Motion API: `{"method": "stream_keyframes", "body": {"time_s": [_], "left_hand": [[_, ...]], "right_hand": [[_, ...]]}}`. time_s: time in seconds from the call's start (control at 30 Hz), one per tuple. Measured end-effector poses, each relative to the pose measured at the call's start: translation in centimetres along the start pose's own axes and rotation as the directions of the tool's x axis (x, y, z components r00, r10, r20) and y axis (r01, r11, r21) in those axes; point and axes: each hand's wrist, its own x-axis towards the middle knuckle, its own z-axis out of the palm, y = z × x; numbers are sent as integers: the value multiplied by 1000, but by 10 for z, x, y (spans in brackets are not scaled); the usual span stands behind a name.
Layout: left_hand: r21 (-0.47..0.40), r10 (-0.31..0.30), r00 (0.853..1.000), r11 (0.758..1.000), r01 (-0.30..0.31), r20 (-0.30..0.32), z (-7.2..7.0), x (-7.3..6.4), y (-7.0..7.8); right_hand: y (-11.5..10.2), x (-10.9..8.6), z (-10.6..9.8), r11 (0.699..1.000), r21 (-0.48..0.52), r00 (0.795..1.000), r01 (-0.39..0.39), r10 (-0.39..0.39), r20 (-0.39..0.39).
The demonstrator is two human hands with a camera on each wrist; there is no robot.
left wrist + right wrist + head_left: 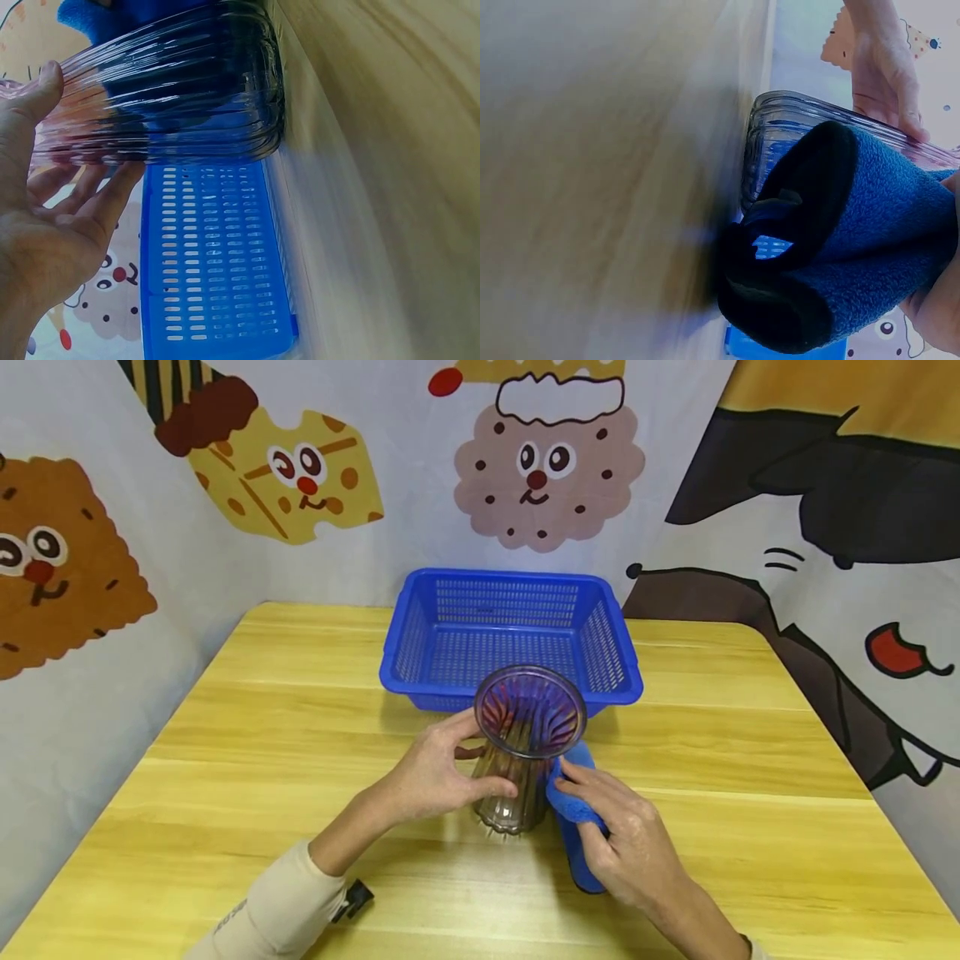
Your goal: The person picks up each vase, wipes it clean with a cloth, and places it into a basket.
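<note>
A ribbed, clear-to-purple glass vase [517, 781] with a flared rim stands roughly upright in front of the basket, its base close over the tabletop. My left hand [431, 772] holds it from the left side, thumb across the near face and fingers behind. On the other side, my right hand [630, 831] pinches a blue terry cloth [573, 806] against the vase just below its rim. In the right wrist view the dark-edged cloth [900, 217] hangs folded and hides part of the glass. Ribs of the vase [187, 90] show plainly in the left wrist view.
Behind the vase sits a blue plastic basket [506, 577] with perforated walls, near the back edge of the wooden table [247, 727]. A cloth backdrop [412, 485] with cartoon prints rises behind the table. A black strap end [356, 897] sticks out by the left sleeve.
</note>
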Motion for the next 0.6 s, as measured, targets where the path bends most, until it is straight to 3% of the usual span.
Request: {"method": "stream_keyframes", "body": {"time_s": [0.6], "left_hand": [[5, -28, 999, 1000, 28, 32, -3, 2, 3]], "right_hand": [[-1, 4, -2, 993, -117, 999, 27, -23, 34]]}}
